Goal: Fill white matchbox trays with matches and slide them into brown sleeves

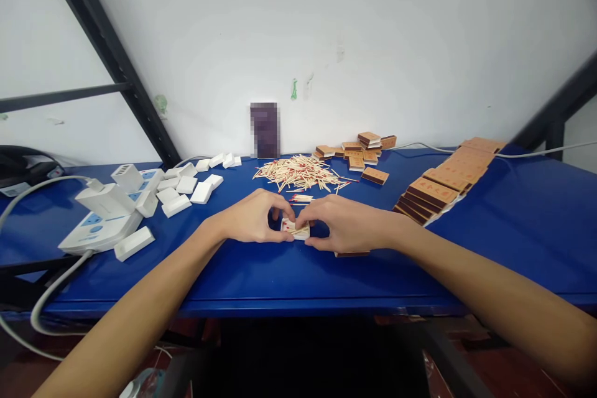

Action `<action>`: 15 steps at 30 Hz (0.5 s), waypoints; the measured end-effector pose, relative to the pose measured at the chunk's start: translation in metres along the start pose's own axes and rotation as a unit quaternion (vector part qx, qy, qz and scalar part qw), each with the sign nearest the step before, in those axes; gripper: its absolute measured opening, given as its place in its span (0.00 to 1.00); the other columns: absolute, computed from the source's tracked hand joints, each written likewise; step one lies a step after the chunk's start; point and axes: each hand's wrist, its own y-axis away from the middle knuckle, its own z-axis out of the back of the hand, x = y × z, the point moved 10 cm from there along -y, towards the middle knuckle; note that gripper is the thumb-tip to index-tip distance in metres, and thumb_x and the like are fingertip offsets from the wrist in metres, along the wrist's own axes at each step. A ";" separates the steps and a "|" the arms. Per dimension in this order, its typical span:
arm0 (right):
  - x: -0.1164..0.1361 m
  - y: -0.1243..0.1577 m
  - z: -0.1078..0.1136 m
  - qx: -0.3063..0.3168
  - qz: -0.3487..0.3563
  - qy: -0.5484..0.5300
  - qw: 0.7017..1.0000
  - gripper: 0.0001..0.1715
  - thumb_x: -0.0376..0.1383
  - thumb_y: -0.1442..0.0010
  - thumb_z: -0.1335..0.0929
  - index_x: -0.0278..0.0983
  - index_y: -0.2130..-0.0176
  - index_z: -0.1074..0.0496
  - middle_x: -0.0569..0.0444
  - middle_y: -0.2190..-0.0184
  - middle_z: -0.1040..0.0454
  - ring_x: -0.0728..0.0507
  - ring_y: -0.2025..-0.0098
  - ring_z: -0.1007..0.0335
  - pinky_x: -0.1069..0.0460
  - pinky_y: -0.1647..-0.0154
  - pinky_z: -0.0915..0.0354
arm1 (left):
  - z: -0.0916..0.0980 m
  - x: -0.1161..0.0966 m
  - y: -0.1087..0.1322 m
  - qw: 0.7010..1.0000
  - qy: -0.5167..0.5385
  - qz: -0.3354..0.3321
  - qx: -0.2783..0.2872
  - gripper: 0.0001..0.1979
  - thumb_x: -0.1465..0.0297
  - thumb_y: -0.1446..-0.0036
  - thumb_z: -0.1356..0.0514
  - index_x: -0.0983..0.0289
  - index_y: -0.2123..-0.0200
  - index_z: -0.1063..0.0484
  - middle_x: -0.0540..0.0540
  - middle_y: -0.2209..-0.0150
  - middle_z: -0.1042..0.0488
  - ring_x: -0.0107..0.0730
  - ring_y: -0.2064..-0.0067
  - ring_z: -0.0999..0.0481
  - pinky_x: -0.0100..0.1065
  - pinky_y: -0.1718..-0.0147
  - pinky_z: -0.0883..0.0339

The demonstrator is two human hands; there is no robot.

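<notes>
My left hand curls round the left end of a small white matchbox tray, thumb in front and fingers behind. At the tray's right end is my right hand, thumb by the near corner and fingertips dipping over the matches inside. Several red-tipped matches lie in the tray, partly hidden by my fingers. Just behind the tray is a small cluster of matches. Beneath my right hand a matchbox sleeve shows only its near edge.
A big heap of loose matches lies at the back. Matchbox sleeves are scattered behind right, and overlapping matchboxes form a row at right. White empty trays and a power strip with cables are at left.
</notes>
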 end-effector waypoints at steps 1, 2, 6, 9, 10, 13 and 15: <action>0.000 0.000 -0.001 0.001 0.002 0.002 1.000 0.14 0.36 0.42 0.32 0.38 0.56 0.23 0.50 0.62 0.20 0.45 0.63 0.26 0.52 0.62 0.37 | 0.000 -0.001 0.000 1.000 -0.003 -0.002 0.002 0.14 0.62 0.49 0.33 0.62 0.62 0.22 0.52 0.65 0.23 0.30 0.65 0.25 0.31 0.64 0.35; 0.001 0.000 -0.001 0.002 0.005 0.004 1.000 0.13 0.36 0.42 0.32 0.38 0.56 0.23 0.50 0.62 0.20 0.45 0.62 0.26 0.52 0.61 0.36 | 0.000 -0.001 0.000 1.000 -0.006 -0.005 0.005 0.13 0.62 0.49 0.33 0.62 0.62 0.22 0.52 0.65 0.23 0.30 0.64 0.25 0.31 0.63 0.35; 0.000 0.001 -0.001 0.001 0.006 0.015 1.000 0.12 0.36 0.44 0.30 0.39 0.58 0.23 0.52 0.63 0.21 0.44 0.62 0.27 0.51 0.60 0.37 | -0.002 -0.007 0.000 0.999 -0.025 -0.025 0.015 0.08 0.64 0.47 0.34 0.62 0.67 0.22 0.53 0.64 0.23 0.32 0.63 0.25 0.32 0.60 0.35; 0.001 0.001 0.002 -0.008 0.007 0.019 1.000 0.13 0.37 0.43 0.31 0.39 0.57 0.23 0.53 0.63 0.21 0.45 0.64 0.27 0.52 0.63 0.37 | -0.003 -0.007 0.000 0.999 -0.043 -0.023 0.019 0.09 0.63 0.47 0.35 0.63 0.67 0.22 0.53 0.63 0.23 0.33 0.62 0.25 0.33 0.59 0.35; 0.002 0.001 0.002 -0.010 0.009 0.020 1.000 0.14 0.37 0.43 0.31 0.39 0.56 0.23 0.53 0.63 0.21 0.46 0.65 0.27 0.52 0.63 0.37 | -0.003 -0.007 0.000 0.998 -0.050 -0.020 0.019 0.09 0.63 0.47 0.35 0.63 0.66 0.22 0.53 0.63 0.24 0.33 0.62 0.25 0.33 0.59 0.35; 0.003 -0.001 0.001 -0.010 0.013 0.029 0.999 0.14 0.36 0.41 0.32 0.38 0.55 0.23 0.53 0.64 0.21 0.47 0.67 0.27 0.53 0.65 0.39 | -0.003 -0.005 0.001 0.997 -0.077 -0.006 0.019 0.11 0.63 0.48 0.35 0.63 0.63 0.22 0.53 0.63 0.24 0.34 0.63 0.25 0.34 0.60 0.35; 0.003 -0.002 -0.001 -0.008 0.017 0.038 0.999 0.13 0.35 0.41 0.33 0.38 0.57 0.23 0.54 0.66 0.21 0.47 0.67 0.28 0.53 0.66 0.39 | -0.003 -0.005 0.001 0.995 -0.094 0.000 0.020 0.11 0.62 0.48 0.35 0.63 0.65 0.22 0.54 0.64 0.23 0.35 0.63 0.25 0.34 0.61 0.35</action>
